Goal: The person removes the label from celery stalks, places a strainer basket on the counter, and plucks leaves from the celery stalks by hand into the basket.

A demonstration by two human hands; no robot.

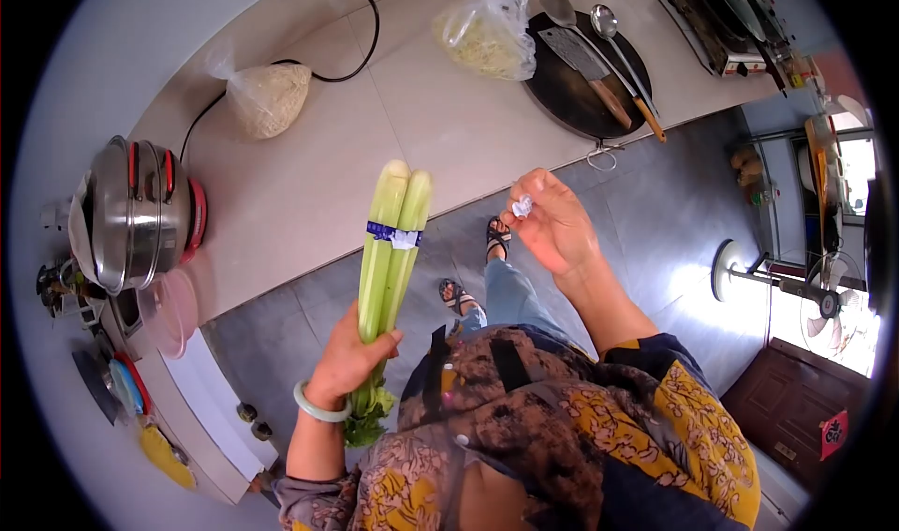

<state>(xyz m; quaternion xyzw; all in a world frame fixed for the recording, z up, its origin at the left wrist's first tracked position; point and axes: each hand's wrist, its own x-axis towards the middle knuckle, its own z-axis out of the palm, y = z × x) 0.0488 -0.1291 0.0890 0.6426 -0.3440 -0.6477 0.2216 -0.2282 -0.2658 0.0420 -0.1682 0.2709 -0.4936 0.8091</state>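
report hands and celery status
left hand gripping celery stalks, blue band still around them; right hand pinching crumpled white scrap; nothing between the hands

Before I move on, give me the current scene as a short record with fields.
Left hand: grips green celery stalks near their leafy end
Band: blue-and-white printed tape, around the stalks
Right hand: pinches small crumpled white scrap, apart from celery
Cleaver: wooden-handled metal cleaver, on round dark board
Hidden: left palm
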